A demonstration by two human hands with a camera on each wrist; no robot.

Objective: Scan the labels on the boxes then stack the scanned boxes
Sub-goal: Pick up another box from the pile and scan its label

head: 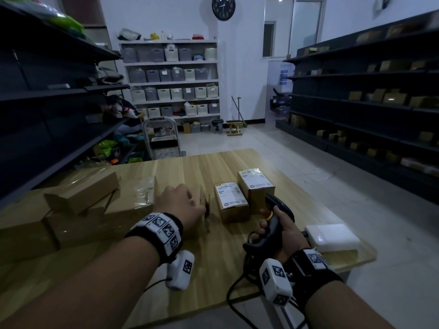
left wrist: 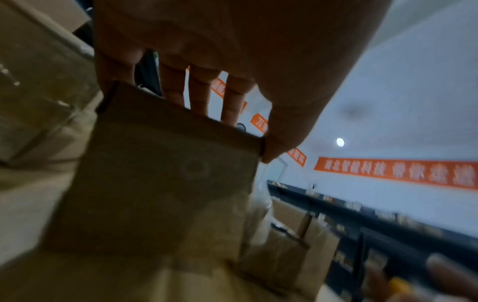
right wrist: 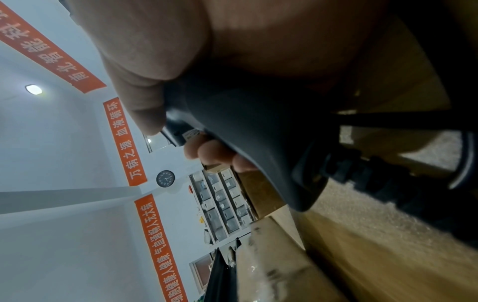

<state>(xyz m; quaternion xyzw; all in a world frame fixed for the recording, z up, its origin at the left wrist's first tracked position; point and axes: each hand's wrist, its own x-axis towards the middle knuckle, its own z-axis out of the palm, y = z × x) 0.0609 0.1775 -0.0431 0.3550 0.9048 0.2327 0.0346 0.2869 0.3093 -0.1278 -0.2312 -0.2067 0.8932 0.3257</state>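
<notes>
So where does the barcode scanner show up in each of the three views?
Head: scanner lower centre-right, held in the right hand.
Left wrist: only a blurred yellow and dark patch at the bottom right corner, too unclear to call.
Right wrist: dark scanner fills the centre.
Shared landmark: wall clock.

Left hand point(head: 180, 205) out over the table, palm down, fingers point(left wrist: 201, 92) and thumb pinching the top edge of a small cardboard box point(left wrist: 160, 179). Right hand point(head: 280, 230) lower and nearer, wrapped round the handle of a black scanner point(head: 273, 219), thumb up top. Both forearms reaching forward, banded at the wrists.
</notes>
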